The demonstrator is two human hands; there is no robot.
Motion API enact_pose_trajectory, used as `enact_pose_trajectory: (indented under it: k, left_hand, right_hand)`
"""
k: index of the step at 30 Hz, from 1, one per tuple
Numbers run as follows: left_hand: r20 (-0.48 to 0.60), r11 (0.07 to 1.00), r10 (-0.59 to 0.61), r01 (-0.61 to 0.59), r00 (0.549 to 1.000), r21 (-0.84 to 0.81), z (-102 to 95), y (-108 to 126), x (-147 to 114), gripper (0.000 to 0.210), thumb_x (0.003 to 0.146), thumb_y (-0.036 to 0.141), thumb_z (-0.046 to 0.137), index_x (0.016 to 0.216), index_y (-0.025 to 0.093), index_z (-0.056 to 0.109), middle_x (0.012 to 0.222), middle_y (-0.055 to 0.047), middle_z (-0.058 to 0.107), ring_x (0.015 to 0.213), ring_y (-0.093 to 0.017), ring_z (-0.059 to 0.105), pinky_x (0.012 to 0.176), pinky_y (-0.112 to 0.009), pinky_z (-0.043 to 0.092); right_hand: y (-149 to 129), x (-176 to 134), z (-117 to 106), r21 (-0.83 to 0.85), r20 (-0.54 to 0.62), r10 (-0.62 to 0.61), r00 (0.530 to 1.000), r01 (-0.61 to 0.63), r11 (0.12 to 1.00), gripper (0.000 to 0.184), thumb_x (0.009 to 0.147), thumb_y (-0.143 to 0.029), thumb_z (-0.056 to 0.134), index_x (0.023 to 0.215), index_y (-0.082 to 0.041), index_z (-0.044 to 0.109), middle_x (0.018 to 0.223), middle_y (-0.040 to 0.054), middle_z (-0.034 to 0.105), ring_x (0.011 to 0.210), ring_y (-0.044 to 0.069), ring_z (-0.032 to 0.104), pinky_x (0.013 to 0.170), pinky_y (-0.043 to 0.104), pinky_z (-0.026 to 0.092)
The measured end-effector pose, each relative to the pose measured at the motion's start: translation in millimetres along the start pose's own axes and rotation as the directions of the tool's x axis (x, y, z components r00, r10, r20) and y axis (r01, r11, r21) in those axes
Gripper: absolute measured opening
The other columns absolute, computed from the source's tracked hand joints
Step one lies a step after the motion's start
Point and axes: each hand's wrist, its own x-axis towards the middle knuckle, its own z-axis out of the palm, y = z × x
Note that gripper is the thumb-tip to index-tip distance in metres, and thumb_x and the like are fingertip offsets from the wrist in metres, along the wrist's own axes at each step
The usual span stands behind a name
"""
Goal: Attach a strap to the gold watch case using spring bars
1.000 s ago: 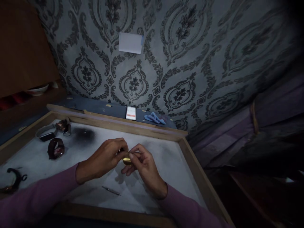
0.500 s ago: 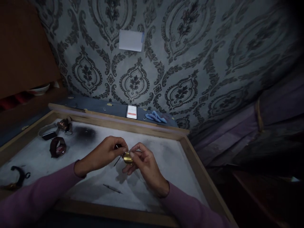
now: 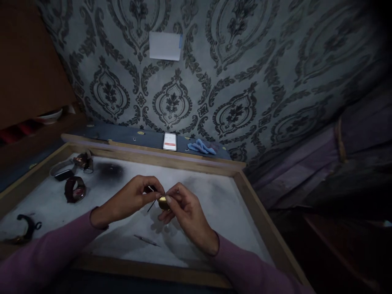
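My right hand (image 3: pixel 190 216) pinches a round gold watch case (image 3: pixel 164 203) between thumb and fingers, above the middle of a white-bottomed wooden tray (image 3: pixel 257 212). At the case's upper left edge, the closed fingertips of my left hand (image 3: pixel 142 192) grip a thin dark strap (image 3: pixel 151 206), whose end hangs below them. Fingers hide where strap and case meet. Below the hands, a slim metal spring bar tool (image 3: pixel 147 240) lies on the tray bottom.
On the tray's left are a dark-strapped watch (image 3: pixel 75 189), a grey-banded watch (image 3: pixel 63 173), a metal watch (image 3: pixel 87 162) and a black strap with a gold piece (image 3: pixel 27 228). Behind the tray's rim sit a white card (image 3: pixel 170 141) and a blue cloth (image 3: pixel 201 146).
The gold case has turned slightly and shows a darker face. Both hands stay together in nearly the same place. The view has shifted a little.
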Motion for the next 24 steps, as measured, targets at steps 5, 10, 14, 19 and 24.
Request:
enact_pose_trajectory:
  k: [5, 10, 14, 19, 24]
  left_hand:
    - [-0.011, 1.000, -0.011, 0.011, 1.000, -0.019, 1.0, 1.3, -0.8, 0.013, 0.081, 0.025, 0.060, 0.082, 0.013, 0.067, 0.077, -0.002, 0.067, 0.074, -0.015, 0.058, 0.069, -0.026, 0.043]
    - [-0.009, 0.999, -0.017, 0.017, 1.000, -0.041, 2.1, 2.5, -2.2, 0.013, 0.080, 0.026, 0.064, 0.082, 0.013, 0.066, 0.079, -0.002, 0.068, 0.075, -0.015, 0.060, 0.071, -0.026, 0.045]
    - [-0.014, 0.999, -0.028, 0.028, 0.999, -0.038, 3.0, 1.3, -2.6, 0.012, 0.081, 0.025, 0.064, 0.082, 0.014, 0.065, 0.078, -0.002, 0.068, 0.076, -0.015, 0.060, 0.069, -0.026, 0.044]
    - [-0.022, 1.000, -0.008, 0.008, 1.000, -0.028, 3.8, -3.1, -2.3, 0.011, 0.080, 0.025, 0.063, 0.081, 0.014, 0.066, 0.077, -0.001, 0.067, 0.074, -0.014, 0.059, 0.069, -0.026, 0.044]
    - [-0.042, 0.996, -0.062, 0.059, 0.997, -0.067, 6.0, -8.7, -1.5, 0.012, 0.077, 0.026, 0.065, 0.078, 0.014, 0.066, 0.074, -0.001, 0.067, 0.072, -0.014, 0.058, 0.068, -0.025, 0.042]
  right_hand:
    - [1.5, -0.9, -1.5, -0.028, 0.002, -0.027, 1.000, 0.027, 0.999, 0.028, 0.088, -0.045, 0.059, 0.084, -0.019, 0.049, 0.069, -0.0032, 0.061, 0.052, 0.011, 0.067, 0.046, 0.018, 0.051]
    - [0.6, -1.4, -0.9, -0.038, 0.003, -0.040, 0.999, 0.040, 0.998, 0.027, 0.088, -0.044, 0.058, 0.083, -0.019, 0.049, 0.069, -0.0032, 0.061, 0.051, 0.010, 0.066, 0.045, 0.017, 0.050]
    - [-0.8, -0.7, 0.1, -0.012, 0.008, -0.006, 1.000, 0.006, 1.000, 0.029, 0.087, -0.045, 0.059, 0.083, -0.019, 0.049, 0.069, -0.0036, 0.061, 0.050, 0.010, 0.066, 0.045, 0.018, 0.050]
    - [0.5, -0.4, 1.1, 0.003, 0.006, 0.022, 1.000, -0.022, 1.000, 0.030, 0.086, -0.046, 0.060, 0.083, -0.019, 0.048, 0.067, -0.0043, 0.060, 0.048, 0.010, 0.065, 0.044, 0.017, 0.049]
    - [1.8, -0.3, 1.7, 0.004, 0.017, 0.020, 1.000, -0.020, 1.000, 0.029, 0.086, -0.045, 0.060, 0.082, -0.019, 0.048, 0.069, -0.0038, 0.061, 0.048, 0.009, 0.064, 0.044, 0.017, 0.049]
